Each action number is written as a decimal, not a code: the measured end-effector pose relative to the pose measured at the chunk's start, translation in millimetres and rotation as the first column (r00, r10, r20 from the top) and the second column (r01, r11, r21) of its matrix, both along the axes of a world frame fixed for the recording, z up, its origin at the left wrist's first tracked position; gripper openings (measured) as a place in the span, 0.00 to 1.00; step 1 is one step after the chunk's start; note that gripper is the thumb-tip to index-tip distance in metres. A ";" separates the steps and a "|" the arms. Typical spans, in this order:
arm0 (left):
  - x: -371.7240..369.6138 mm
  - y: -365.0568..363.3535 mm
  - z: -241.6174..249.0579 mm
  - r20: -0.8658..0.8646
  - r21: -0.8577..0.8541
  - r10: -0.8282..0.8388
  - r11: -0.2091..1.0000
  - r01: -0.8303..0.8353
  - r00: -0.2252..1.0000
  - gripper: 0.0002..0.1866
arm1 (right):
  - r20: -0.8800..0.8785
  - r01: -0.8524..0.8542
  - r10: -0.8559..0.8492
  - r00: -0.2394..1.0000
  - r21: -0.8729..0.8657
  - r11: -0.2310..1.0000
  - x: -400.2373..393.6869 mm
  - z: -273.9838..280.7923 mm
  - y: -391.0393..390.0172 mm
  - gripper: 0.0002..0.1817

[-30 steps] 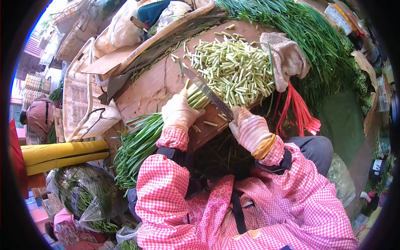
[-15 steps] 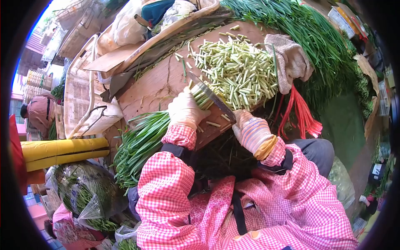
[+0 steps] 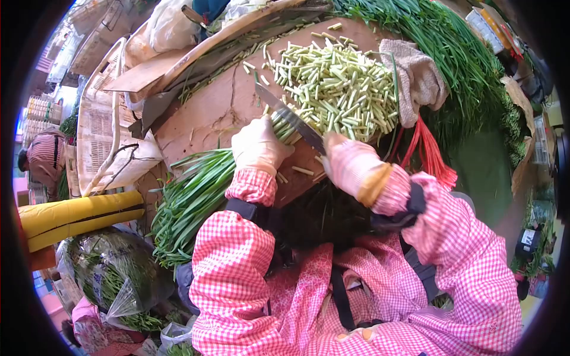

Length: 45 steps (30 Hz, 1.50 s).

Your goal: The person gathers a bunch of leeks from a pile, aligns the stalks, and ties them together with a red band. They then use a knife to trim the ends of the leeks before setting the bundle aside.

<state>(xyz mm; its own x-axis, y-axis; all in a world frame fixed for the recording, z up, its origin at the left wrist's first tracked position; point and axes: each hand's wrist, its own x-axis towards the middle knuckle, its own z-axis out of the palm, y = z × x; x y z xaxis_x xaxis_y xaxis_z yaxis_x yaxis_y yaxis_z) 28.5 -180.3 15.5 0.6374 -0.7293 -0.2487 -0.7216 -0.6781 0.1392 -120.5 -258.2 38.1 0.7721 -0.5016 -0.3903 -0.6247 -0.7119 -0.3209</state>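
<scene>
My gloved left hand point(image 3: 259, 144) is closed around a bundle of long green leafy stalks point(image 3: 202, 193), pressing it on the brown wooden board point(image 3: 205, 121). The leaves spill off to the lower left, and the pale stem ends point up right. In my gloved right hand point(image 3: 351, 161) is a knife point(image 3: 292, 118), its long dark blade lying across the stems just right of my left fingers. The knife's handle is hidden in my grip. Beyond the blade spreads a pile of short, pale green cut stem pieces point(image 3: 341, 89). A few loose pieces lie near the board's front edge.
A crumpled towel point(image 3: 415, 74) borders the pile, with red strings point(image 3: 428, 154) hanging below. More long green stalks point(image 3: 433, 44) are heaped behind it. Left are a yellow roll point(image 3: 83, 216), a plastic bag of greens point(image 3: 116, 270) and a basket point(image 3: 104, 113). Another person point(image 3: 44, 154) bends far left.
The right forearm and elbow have swung outward, and the knife is still across the stems. My left hand keeps its hold on the bundle. The whole view has shifted slightly.
</scene>
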 end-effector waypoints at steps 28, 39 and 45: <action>0.7 12.1 8.4 -0.199 0.013 -0.092 0.995 0.096 0.976 0.52 | 0.176 0.310 -0.329 0.928 0.126 0.942 41.3 -16.1 -97.7 0.19; 7.7 83.0 20.6 0.034 -0.172 -0.239 0.955 0.241 0.970 0.52 | 0.413 0.197 -0.058 0.909 -0.303 0.932 28.9 -31.1 -94.6 0.26; -81.6 110.3 17.5 -0.229 -0.685 -0.154 0.727 -0.047 0.961 0.30 | 0.444 -0.276 0.654 0.612 -0.656 0.703 70.0 -41.6 -22.8 0.38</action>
